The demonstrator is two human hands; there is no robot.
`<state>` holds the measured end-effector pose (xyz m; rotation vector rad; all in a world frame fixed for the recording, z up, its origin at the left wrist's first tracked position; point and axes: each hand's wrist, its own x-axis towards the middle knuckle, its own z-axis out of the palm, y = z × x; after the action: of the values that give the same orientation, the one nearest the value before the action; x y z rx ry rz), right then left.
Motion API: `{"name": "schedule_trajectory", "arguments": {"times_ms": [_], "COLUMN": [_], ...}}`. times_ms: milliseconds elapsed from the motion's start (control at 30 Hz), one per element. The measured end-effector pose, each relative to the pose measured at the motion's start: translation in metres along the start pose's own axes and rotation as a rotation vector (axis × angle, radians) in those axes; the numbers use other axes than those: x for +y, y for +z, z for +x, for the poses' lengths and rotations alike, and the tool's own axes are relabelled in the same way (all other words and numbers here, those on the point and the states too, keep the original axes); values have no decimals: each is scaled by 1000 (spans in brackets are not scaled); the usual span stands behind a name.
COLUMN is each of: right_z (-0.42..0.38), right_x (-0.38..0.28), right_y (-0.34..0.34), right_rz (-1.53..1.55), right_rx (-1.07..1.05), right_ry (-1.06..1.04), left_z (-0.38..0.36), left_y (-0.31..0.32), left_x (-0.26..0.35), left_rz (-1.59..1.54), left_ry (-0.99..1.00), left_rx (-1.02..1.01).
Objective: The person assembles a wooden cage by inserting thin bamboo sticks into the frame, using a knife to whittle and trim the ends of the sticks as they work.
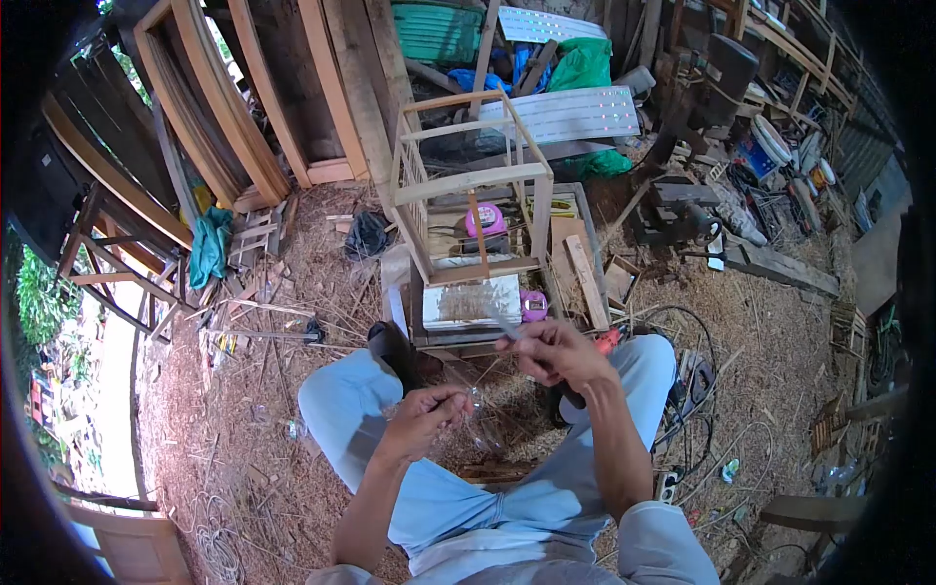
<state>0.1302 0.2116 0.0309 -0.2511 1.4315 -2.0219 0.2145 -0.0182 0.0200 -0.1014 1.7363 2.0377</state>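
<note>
At far left, 1 teal cloth (208, 246) hangs beside leaning timber; 1 black bag (367, 236) lies on the shavings to its right. Of the person's 2 hands, the left hand (427, 417) is drawn into a narrow pinch above the lap; whether it grips anything cannot be told. Ahead stands 1 open wooden frame (473, 182) on a low bench (448, 339), with 1 smudged pale board (487, 292) at its near end. 2 pink cases are present: 1 inside the frame (483, 220), 1 just right of the board (533, 306). 1 thin flat strip (505, 325) projects from the right hand (561, 356), held between thumb and fingers; it points toward the board, above and right of the left hand. Rightmost, 1 red tool (608, 341) lies near the right hand.
</note>
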Motion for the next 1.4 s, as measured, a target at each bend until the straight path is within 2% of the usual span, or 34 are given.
{"name": "schedule_trajectory", "arguments": {"times_ms": [67, 133, 200, 267, 333, 367, 433, 567, 633, 767, 833, 933, 1000, 1167, 1233, 1267, 1333, 1400], "right_z": [0, 7, 9, 7, 5, 2, 0, 9, 19, 16, 14, 19, 23, 28, 28, 28, 30, 31], "right_x": [5, 17, 17, 11, 4, -1, 0, 24, 37, 28, 20, 24, 31, 39, 40, 40, 43, 47], "right_y": [15, 22, 26, 20, 8, 7, 15, 23, 16, 10, 13, 9, 6, 16, 13, 11, 9, 11], "right_rz": [53, -19, -31, -86, -13, 32, 15, -137, -207, -2, 89, 241, 65, 83, 83, 7, -62, -314], "right_rx": [-186, -206, -270, -230, -93, -34, -52, -42, -15, 90, 89, 120, 195, 188, 213, 200, 187, 259], "right_ry": [27, 13, -40, -14, 64, 61, 55, -72, -256, -169, -177, -179, -244, -245, -284, -308, -332, -392], "left_z": [1, 3, 4, 1, -6, -7, -11, -3, -1, 6, 7, 7, 9, 24, 30, 30, 28, 32], "left_y": [6, 15, 9, 5, 6, 8, 13, 25, 24, 20, 21, 17, 17, 19, 21, 25, 29, 25], "left_x": [7, 16, 10, 9, 11, 14, 18, 22, 21, 11, 10, 5, 2, 0, -1, 0, 2, -2], "left_rz": [11, 64, 120, 176, 384, 386, 450, 500, 345, 267, 308, 361, 363, 337, 123, 124, -107, -175], "left_ry": [5, 130, 171, 209, 285, 283, 294, 336, 220, 245, 164, 109, 127, 178, 200, 202, 100, 122], "left_rx": [31, 123, 106, 85, 127, 124, 247, 226, 162, 100, 139, 87, 72, 108, 143, 138, 215, 204]}}
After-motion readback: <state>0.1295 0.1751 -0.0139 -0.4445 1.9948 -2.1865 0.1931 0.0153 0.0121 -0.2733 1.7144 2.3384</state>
